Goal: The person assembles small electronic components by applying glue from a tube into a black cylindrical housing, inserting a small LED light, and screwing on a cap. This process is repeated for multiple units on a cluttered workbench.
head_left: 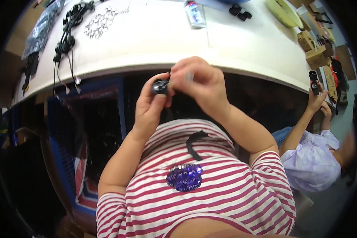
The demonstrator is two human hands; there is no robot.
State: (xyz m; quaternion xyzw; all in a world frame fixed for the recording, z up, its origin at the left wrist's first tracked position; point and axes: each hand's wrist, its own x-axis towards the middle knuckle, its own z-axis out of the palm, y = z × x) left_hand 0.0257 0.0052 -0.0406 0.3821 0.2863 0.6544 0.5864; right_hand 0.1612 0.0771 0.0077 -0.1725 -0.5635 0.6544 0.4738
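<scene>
Just off the table's near edge, my left hand (148, 99) grips a small round black part (160, 86) with a glossy, hollow-looking face. My right hand (200, 81) is beside it, thumb and fingers pinched together close to the part's right side. Motion smears those fingertips, and what they hold cannot be made out. A small shiny spot shows by the right fingers, too blurred to name. On my striped shirt lies a curved black strip (194, 146).
The white table (146, 43) carries black cables (67, 35), small silver metal pieces (101, 23), a clear packet (195, 15), several black round parts (240, 12) and a yellow-green basin (283, 12). A blue crate (121, 107) stands below. At right, a co-worker (311, 158) holds a black object (314, 83).
</scene>
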